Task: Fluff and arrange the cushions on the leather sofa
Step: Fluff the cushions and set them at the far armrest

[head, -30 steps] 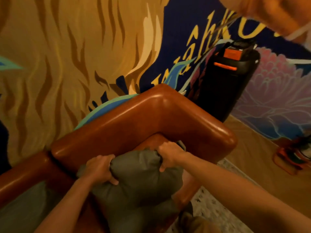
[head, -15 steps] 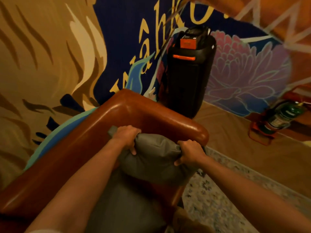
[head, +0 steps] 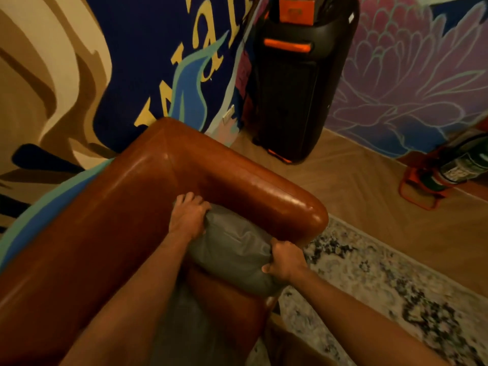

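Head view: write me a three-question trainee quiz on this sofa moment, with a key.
1. True or false: both hands grip the cushion.
2. Where is the cushion? A) on the rug B) in the sofa corner by the armrest C) on the speaker
3. Which hand is nearer the armrest's front end?

Key:
1. True: left hand at the top corner, right hand at the lower edge.
2. B
3. Right hand.

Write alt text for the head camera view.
Two bare hands, left hand and right hand, grip a grey cushion and press it into the corner of a brown leather sofa. A black speaker stands on the wooden floor against a painted wall.
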`<state>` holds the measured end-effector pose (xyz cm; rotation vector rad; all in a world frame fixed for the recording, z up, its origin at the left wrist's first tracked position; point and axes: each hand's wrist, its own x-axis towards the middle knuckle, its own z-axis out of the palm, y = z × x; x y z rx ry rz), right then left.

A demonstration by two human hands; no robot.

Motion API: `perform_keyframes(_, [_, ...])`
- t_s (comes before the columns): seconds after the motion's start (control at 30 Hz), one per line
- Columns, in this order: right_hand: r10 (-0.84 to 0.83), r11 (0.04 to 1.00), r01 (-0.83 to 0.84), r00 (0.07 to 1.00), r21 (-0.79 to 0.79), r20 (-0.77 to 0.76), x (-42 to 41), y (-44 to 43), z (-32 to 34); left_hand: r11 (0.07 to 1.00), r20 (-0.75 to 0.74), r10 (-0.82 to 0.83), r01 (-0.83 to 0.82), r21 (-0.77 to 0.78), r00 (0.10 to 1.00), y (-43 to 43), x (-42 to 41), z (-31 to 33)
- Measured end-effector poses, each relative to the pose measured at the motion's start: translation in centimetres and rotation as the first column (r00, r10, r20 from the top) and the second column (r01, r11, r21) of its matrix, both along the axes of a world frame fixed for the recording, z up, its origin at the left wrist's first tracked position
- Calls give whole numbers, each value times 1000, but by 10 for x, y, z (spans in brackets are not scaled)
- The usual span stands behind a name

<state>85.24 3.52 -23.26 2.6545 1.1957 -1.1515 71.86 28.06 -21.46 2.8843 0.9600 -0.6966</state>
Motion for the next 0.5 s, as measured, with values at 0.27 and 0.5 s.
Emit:
perform_keyframes(0.27, [263,960,-270,961,-78,-90,17,46,-27,-529,-361,821,-352,-772,-442,-115,-68,-78])
perform_keyframes(0.5, [198,980,-197,970,24,-143,7,83,-16,-677,-568,671,-81,-732,-476,-116,6,-75])
